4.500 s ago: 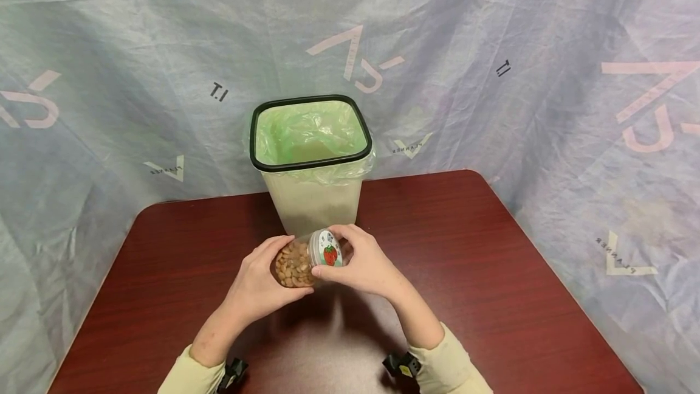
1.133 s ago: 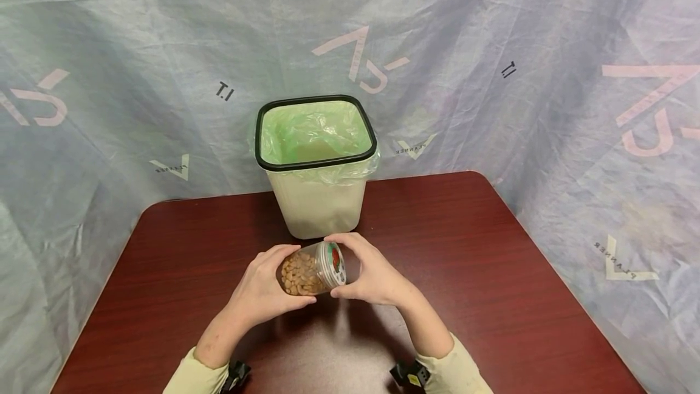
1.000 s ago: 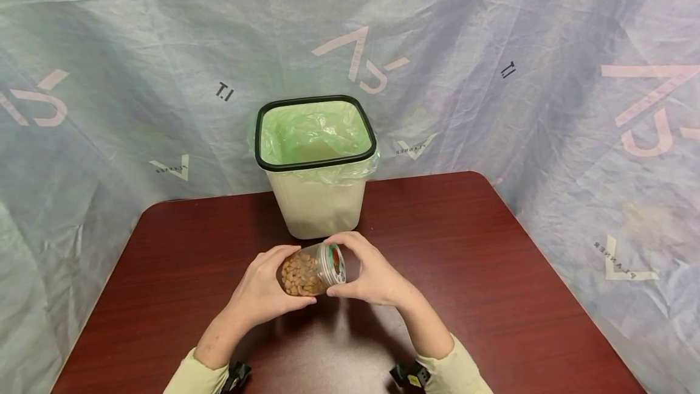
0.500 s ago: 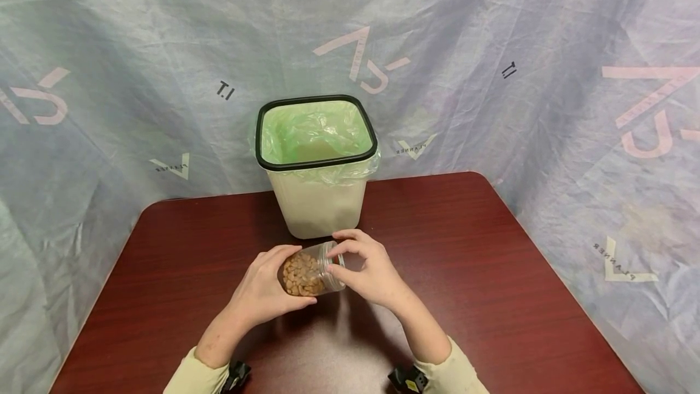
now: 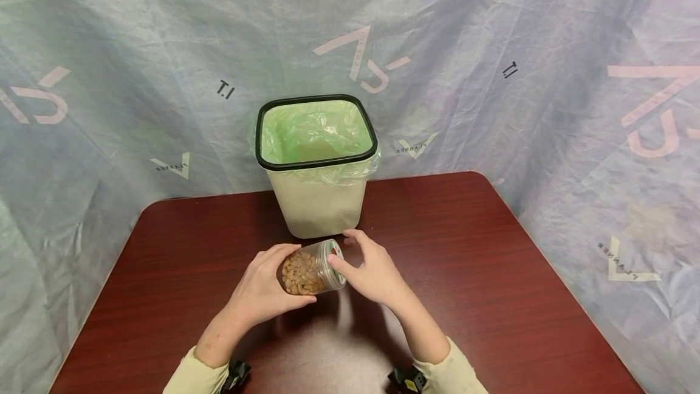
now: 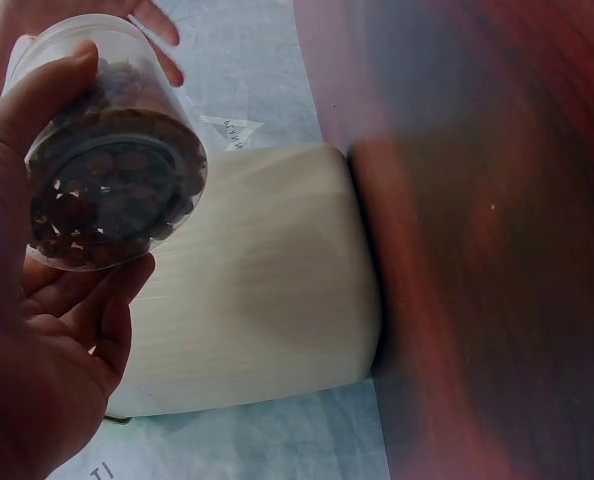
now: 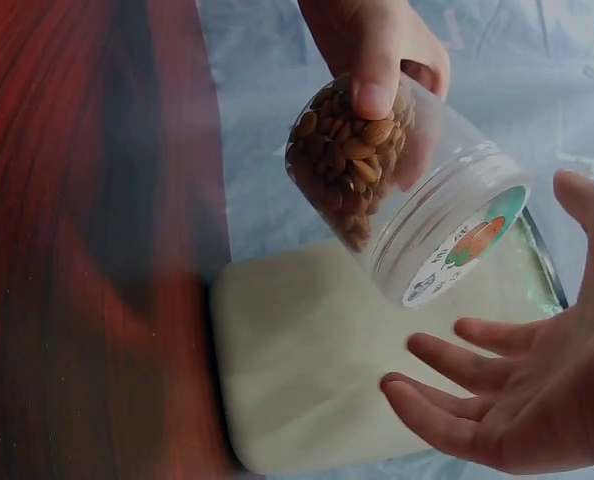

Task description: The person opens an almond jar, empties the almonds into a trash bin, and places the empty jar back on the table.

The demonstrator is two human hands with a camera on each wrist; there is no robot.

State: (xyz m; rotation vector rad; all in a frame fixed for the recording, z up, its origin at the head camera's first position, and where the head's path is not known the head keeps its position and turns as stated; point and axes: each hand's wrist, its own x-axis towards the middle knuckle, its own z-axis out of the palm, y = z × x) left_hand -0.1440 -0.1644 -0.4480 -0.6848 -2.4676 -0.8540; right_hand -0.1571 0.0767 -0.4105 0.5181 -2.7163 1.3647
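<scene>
Right hand (image 5: 376,273) off lid (image 7: 465,246), bin (image 5: 319,204) behind

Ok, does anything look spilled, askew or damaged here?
Nothing clearly stands out. The jar is tilted, but the left hand grips it, its lid is on and the almonds are inside; the bin stands upright.

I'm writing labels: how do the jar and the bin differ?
The jar is clear and round; the bin is off-white and boxy. The jar has its lid on; the bin is open-topped. The left hand holds the jar tilted; the bin stands upright on the table. Both are containers.
</scene>
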